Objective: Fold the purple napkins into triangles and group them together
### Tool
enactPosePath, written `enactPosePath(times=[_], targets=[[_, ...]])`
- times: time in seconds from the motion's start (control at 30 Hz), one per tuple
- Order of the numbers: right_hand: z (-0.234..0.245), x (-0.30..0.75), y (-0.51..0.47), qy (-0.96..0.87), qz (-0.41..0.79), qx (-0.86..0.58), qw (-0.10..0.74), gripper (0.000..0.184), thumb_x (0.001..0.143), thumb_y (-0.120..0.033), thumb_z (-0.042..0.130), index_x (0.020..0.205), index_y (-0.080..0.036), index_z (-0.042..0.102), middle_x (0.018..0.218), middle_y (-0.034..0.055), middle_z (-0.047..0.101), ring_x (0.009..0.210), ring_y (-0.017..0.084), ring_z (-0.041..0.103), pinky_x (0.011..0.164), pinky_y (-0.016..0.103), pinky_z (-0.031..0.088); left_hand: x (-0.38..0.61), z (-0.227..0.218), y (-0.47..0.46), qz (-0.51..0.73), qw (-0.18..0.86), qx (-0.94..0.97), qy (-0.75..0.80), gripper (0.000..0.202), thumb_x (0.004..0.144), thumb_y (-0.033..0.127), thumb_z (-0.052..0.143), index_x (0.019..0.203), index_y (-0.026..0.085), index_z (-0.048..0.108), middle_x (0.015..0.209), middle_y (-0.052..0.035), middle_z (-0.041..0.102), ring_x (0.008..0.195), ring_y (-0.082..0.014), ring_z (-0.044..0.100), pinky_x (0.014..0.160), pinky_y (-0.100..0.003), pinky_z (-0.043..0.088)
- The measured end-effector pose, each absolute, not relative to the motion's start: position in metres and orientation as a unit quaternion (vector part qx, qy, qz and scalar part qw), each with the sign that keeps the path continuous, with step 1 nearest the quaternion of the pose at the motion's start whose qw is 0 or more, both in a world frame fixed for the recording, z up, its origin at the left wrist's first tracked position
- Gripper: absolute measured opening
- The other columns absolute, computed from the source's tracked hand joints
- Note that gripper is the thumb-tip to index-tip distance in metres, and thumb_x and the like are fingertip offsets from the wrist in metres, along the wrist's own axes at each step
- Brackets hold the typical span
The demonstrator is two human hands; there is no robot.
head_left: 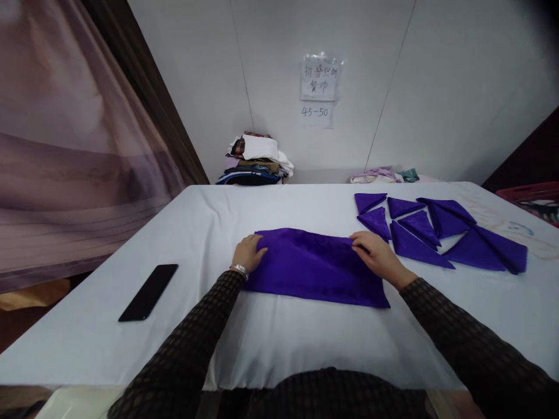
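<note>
left hand (248, 255): over purple napkin (314, 269), far-left corner, cannot tell whether gripping | right hand (381, 257): pinching far-right corner | forearms (192, 337): stretched forward, apart

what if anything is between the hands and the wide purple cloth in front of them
Nothing visible: the left hand and right hand both touch the purple cloth directly. The folded purple pieces lie off to the right.

Arms (187, 337) outstretched — left hand (248, 255) palm-down, right hand (376, 255) pinching
</note>
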State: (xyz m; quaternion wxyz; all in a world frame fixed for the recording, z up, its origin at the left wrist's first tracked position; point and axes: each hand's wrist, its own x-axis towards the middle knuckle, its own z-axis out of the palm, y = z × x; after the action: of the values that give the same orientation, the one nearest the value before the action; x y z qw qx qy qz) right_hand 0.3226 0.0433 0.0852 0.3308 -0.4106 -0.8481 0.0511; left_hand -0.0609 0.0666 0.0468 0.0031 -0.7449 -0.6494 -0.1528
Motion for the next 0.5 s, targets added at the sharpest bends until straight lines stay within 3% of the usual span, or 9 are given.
enactPosePath(times=[0.07, 0.13, 0.23, 0.3, 0.4, 0.5], targets=[[0.100, 0.316, 0.013, -0.862, 0.145, -0.384, 0.297, 0.013, 0.090, -0.026, 0.044, 0.089, -0.021, 0.056, 0.100, 0.0078, 0.062, 0.094, 0.020, 0.056, 0.083, 0.036, 0.043, -0.046, 0.054, 0.060, -0.183, 0.009, -0.793, -0.581, 0.056, 0.077, 0.029, 0.056, 0.130, 0.018, 0.043, 0.137, -0.0114, 0.045, 0.126, -0.0252, 0.039, 0.103, -0.042, 0.032], [0.113, 0.313, -0.017, -0.861, 0.266, -0.373, 0.219, 0.013, 0.091, -0.028, 0.044, 0.090, -0.021, 0.055, 0.086, 0.0029, 0.061, 0.076, 0.015, 0.055, 0.070, 0.028, 0.044, -0.029, 0.064, 0.053, -0.183, 0.006, -0.839, -0.513, 0.067, 0.073, 0.020, 0.055, 0.137, 0.018, 0.033, 0.143, -0.0101, 0.038, 0.133, -0.0258, 0.029, 0.109, -0.047, 0.023], [0.123, 0.316, -0.050, -0.819, 0.426, -0.361, 0.128, 0.012, 0.089, -0.031, 0.049, 0.086, -0.020, 0.055, 0.075, -0.0014, 0.056, 0.066, 0.011, 0.049, 0.062, 0.023, 0.039, -0.010, 0.079, 0.041, -0.161, -0.012, -0.882, -0.444, 0.070, 0.067, 0.009, 0.051, 0.135, 0.019, 0.037, 0.132, -0.0084, 0.050, 0.130, -0.0256, 0.033, 0.111, -0.051, 0.012], [0.125, 0.323, -0.063, -0.776, 0.500, -0.372, 0.098, 0.012, 0.086, -0.031, 0.052, 0.089, -0.020, 0.056, 0.074, -0.0021, 0.054, 0.065, 0.010, 0.045, 0.060, 0.021, 0.037, -0.009, 0.087, 0.033, -0.138, -0.030, -0.892, -0.430, 0.062, 0.066, 0.008, 0.051, 0.127, 0.021, 0.047, 0.114, -0.0070, 0.060, 0.118, -0.0250, 0.045, 0.110, -0.053, 0.011], [0.124, 0.336, -0.073, -0.717, 0.564, -0.404, 0.076, 0.021, 0.083, -0.032, 0.056, 0.099, -0.020, 0.058, 0.076, -0.0020, 0.052, 0.064, 0.009, 0.043, 0.058, 0.020, 0.036, -0.024, 0.094, 0.020, -0.074, -0.063, -0.892, -0.441, 0.035, 0.065, 0.012, 0.055, 0.097, 0.025, 0.063, 0.090, -0.0035, 0.063, 0.101, -0.0234, 0.053, 0.109, -0.052, 0.012], [0.114, 0.345, -0.078, -0.687, 0.599, -0.409, 0.048, 0.025, 0.078, -0.034, 0.061, 0.098, -0.020, 0.061, 0.074, -0.0025, 0.052, 0.063, 0.009, 0.043, 0.056, 0.020, 0.035, -0.049, 0.091, 0.008, -0.033, -0.083, -0.883, -0.462, 0.014, 0.062, 0.013, 0.059, 0.069, 0.025, 0.062, 0.077, -0.0009, 0.061, 0.092, -0.0211, 0.055, 0.109, -0.047, 0.015]])
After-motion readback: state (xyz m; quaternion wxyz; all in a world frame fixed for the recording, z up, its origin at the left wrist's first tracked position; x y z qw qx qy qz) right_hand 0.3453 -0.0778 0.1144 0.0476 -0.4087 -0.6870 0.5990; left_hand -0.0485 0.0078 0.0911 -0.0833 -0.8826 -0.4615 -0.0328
